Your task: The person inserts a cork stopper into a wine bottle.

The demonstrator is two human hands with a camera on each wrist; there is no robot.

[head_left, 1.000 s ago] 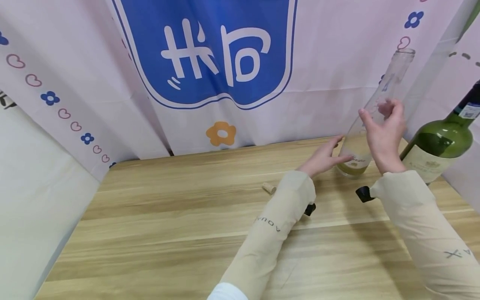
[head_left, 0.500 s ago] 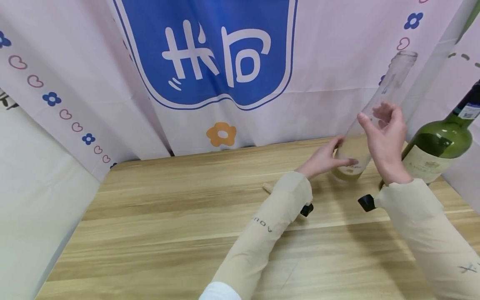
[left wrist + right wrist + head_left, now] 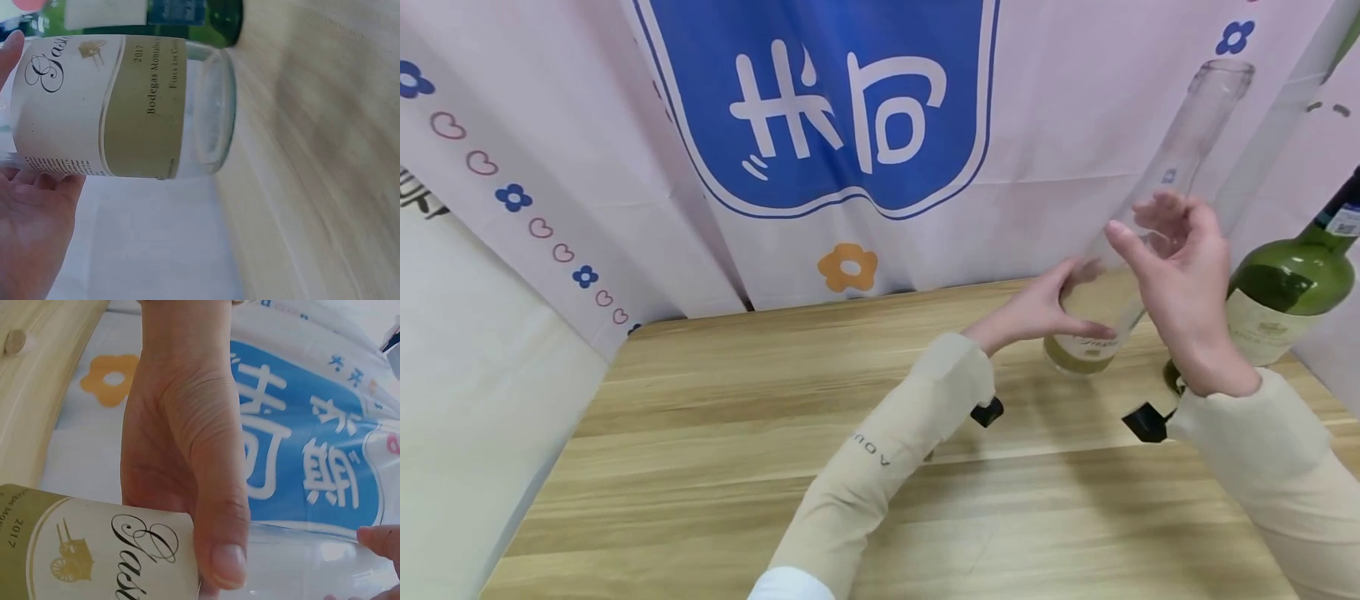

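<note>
clear bottle [image 3: 1103, 296] gripped low by left hand [image 3: 1036, 310], apparently for steadiness | right hand [image 3: 1191, 287] curved at its upper body, grip cannot be told | green bottle [image 3: 1292, 279] stood nearby

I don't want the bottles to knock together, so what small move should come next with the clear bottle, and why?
Probably ease the clear bottle a little leftward. The left hand holds it low, by its label, the right hand curls round it higher up, and the green bottle stands close on its right.
</note>
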